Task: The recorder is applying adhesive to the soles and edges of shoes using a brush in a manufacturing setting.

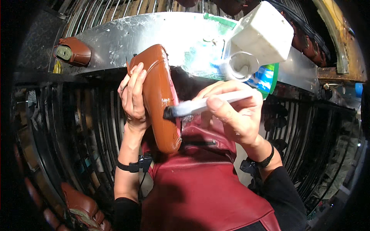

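Note:
My left hand (135,94) is wrapped round a brown leather shoe (158,96), holding it on its side with the toe toward me. A wet shine shows on the leather near the sole edge, where a pinkish strip runs. In my right hand (239,111) is a brush (196,106) with a white handle and dark bristles, gripped between thumb and fingers. The bristles lie against or just over the shoe's side by the sole edge; I cannot tell if they touch. The brush is slightly blurred.
Beyond my hands runs a metal bench (127,34). On it are a white plastic container (264,32) with a round opening and, at the left, another brown shoe (79,54). More brown shoes (83,202) lie at lower left. Dark metal racks (96,127) flank me.

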{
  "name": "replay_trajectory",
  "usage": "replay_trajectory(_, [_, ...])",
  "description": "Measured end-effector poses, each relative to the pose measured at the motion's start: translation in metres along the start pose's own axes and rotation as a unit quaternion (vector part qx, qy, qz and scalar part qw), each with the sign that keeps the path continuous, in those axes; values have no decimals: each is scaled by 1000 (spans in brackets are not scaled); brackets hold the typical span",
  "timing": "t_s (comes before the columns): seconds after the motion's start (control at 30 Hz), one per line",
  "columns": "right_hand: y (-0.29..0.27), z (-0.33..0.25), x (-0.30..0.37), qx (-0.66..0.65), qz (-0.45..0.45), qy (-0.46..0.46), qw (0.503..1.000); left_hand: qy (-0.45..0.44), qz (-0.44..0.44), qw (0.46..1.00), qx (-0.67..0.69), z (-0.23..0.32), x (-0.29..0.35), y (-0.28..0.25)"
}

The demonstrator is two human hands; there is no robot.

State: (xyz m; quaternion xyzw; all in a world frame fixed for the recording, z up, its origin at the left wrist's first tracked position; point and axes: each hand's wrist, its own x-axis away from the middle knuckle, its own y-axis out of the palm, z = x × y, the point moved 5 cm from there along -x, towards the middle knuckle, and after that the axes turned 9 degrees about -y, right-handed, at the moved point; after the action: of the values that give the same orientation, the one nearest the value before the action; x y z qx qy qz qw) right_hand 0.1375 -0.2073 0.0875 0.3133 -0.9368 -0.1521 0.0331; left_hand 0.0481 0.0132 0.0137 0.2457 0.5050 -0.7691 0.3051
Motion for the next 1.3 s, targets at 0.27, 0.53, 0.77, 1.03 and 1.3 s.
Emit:
replay_trajectory(0.27, [20, -52, -2, 110, -147, -217, 959, -52, -57, 997, -5, 2, -37, -1])
replay_trajectory(0.53, [24, -88, -61, 190, -199, -361, 891, -100, -122, 987, 38, -5, -96, -11])
replay_trajectory(0.77, [-23, -35, -109, 206, -97, -360, 905, -204, -244, 928, 194, -30, -133, 2])
replay_trajectory(1.03, [-102, 7, -9, 141, 334, -205, 909, -311, -112, 826, 456, -80, -80, 16])
replay_trajectory(1.3, [-115, 46, -1, 110, 406, -179, 889, -449, -165, 742, 469, -36, 18, 12])
